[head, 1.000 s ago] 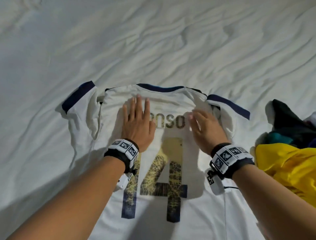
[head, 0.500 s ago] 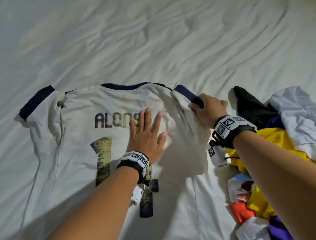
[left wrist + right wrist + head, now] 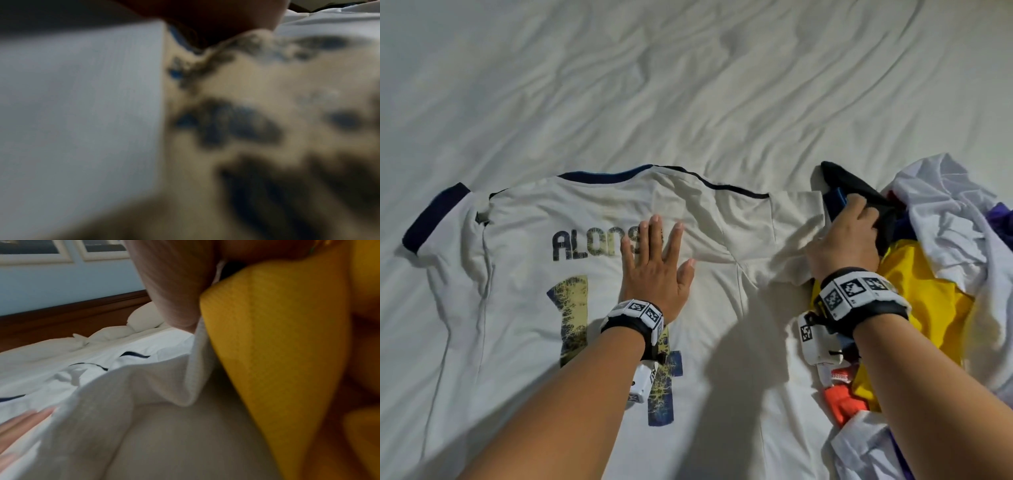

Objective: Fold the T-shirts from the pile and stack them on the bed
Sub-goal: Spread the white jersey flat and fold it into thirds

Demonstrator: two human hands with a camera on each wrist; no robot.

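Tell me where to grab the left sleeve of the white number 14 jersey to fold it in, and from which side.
Pinch the dark navy cuff of the left sleeve of the white jersey, coming from the outer left side. The sleeve lies flat and spread outward on the white bed sheet, so the cuff is its free edge. The left hand lies flat on the jersey's back and probably must lift off first.

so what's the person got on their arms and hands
Both forearms are bare, no sleeves or gloves. The left hand and right hand each have a black wristband with white blocks bearing black square-code markers, and a small white tagged unit hanging beneath.
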